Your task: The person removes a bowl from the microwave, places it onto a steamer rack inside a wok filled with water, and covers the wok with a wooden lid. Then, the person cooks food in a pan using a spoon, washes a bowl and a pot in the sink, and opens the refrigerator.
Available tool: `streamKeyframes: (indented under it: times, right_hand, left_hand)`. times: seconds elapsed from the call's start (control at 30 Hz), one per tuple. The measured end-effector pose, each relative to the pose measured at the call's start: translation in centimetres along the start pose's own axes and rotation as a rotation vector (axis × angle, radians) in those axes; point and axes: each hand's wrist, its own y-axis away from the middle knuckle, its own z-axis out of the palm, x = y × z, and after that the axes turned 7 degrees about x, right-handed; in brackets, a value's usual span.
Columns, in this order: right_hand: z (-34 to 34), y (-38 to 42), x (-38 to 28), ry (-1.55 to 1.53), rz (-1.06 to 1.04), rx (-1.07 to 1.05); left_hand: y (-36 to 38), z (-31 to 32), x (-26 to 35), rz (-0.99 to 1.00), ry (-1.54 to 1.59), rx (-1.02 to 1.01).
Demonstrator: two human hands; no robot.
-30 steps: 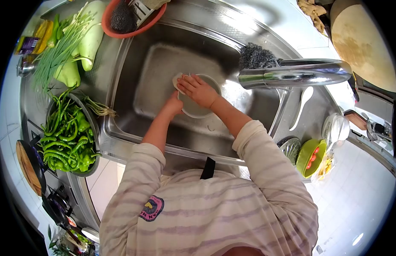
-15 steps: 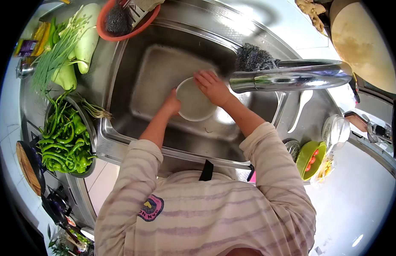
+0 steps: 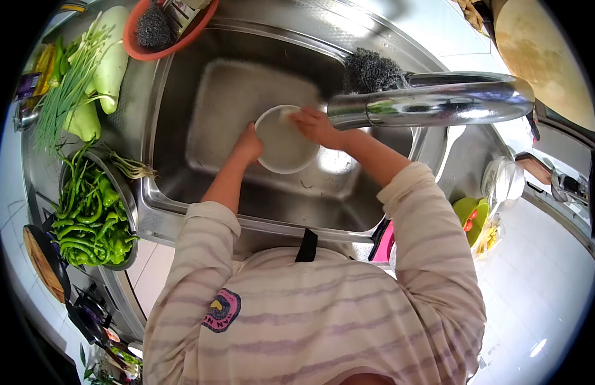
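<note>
A white bowl [image 3: 281,149] sits low in the steel sink [image 3: 246,83]. My left hand [image 3: 247,145] grips its left rim. At the far right rim my right hand [image 3: 313,123] presses a small pale cloth [image 3: 286,115] against the bowl, just under the spout of the chrome tap [image 3: 432,102]. I cannot tell whether water is running.
A dark scouring pad [image 3: 368,70] lies behind the tap. An orange basket [image 3: 163,25] holds another scourer at the sink's far corner. Spring onions and pale gourds [image 3: 86,77] lie on the left drainer, by a metal bowl of green peppers [image 3: 89,215]. A green bowl [image 3: 467,215] stands at right.
My right hand slid from the bowl's left rim across to its right rim under the tap. The view shifted a little, so the bowl sits higher and further left.
</note>
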Motion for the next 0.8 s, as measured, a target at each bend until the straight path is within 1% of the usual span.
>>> streamKeyframes:
  times: [0.03,0.07,0.1,0.13,0.17,0.23,0.27,0.33,0.37,0.4,0.43,0.47,0.5,0.57,0.6,0.67,0.7,0.77,0.8]
  right_hand:
    - [-2.4,0.9,-2.0,0.106,-0.003,-0.182]
    - [-4.1,0.1,-5.2,0.35,0.011,-0.317]
    - [-4.7,0.0,-8.0,0.485,0.077,-0.247]
    - [-4.7,-0.5,-9.9,0.613,0.15,-0.172]
    - [-4.6,-2.0,-10.6,0.609,0.153,-0.166]
    - [-4.1,-5.2,-11.4,0.084,0.574,-0.662]
    - [-2.1,-5.8,-11.3,0.077,0.574,-0.652]
    - [3.2,-6.4,-10.8,-0.141,0.661,-0.516]
    - [3.2,-7.0,-11.3,-0.157,0.668,-0.513]
    - [2.8,-7.4,-11.6,-0.376,0.785,-0.344]
    - [2.1,-7.9,-11.6,-0.583,0.893,-0.167]
    - [2.4,-7.8,-11.3,-0.577,0.898,-0.17]
    - [2.7,-7.8,-10.9,-0.647,0.923,0.046]
    - [3.6,-8.0,-10.1,-0.781,0.933,0.476]
    - [4.5,-8.0,-10.3,-0.854,0.935,0.693]
    - [5.8,-8.8,-11.0,-0.924,0.938,0.921]
    - [6.0,-9.6,-11.1,-1.026,1.157,0.835]
    - [4.7,-9.3,-11.0,-1.113,1.368,0.736]
    - [0.3,-8.4,-12.5,-1.001,1.145,0.347]
  left_hand:
    - [-1.0,0.7,-1.2,0.053,-0.04,0.032]
    - [-1.6,1.1,-1.8,0.104,-0.078,0.067]
    - [-1.2,0.9,-1.3,0.1,-0.076,0.071]
    - [-0.5,0.5,-0.5,0.084,-0.035,0.034]
    - [-0.1,0.3,0.0,0.072,0.004,-0.003]
    - [-0.2,0.8,-0.1,0.047,0.007,0.018]
    - [-0.5,0.9,-0.6,0.019,0.017,0.039]
    - [-3.2,2.3,-3.2,0.055,-0.021,0.057]
    - [-3.8,2.8,-4.4,0.086,-0.044,0.06]
    - [-3.0,2.3,-3.6,0.081,-0.052,0.05]
    - [-2.3,1.7,-2.6,0.006,0.085,-0.032]
    - [-1.8,1.4,-1.8,-0.068,0.227,-0.113]
    - [-1.6,1.3,-1.7,-0.065,0.236,-0.115]
    - [-1.2,0.5,-1.5,-0.062,0.319,-0.275]
    - [-0.8,0.2,-1.5,-0.072,0.323,-0.274]
    - [-0.3,-0.6,-1.1,-0.123,0.358,-0.357]
    - [-0.2,-1.0,-0.7,-0.118,0.353,-0.362]
    - [-0.1,-1.5,0.2,-0.127,0.39,-0.448]
    - [0.0,-1.6,0.1,-0.127,0.393,-0.452]
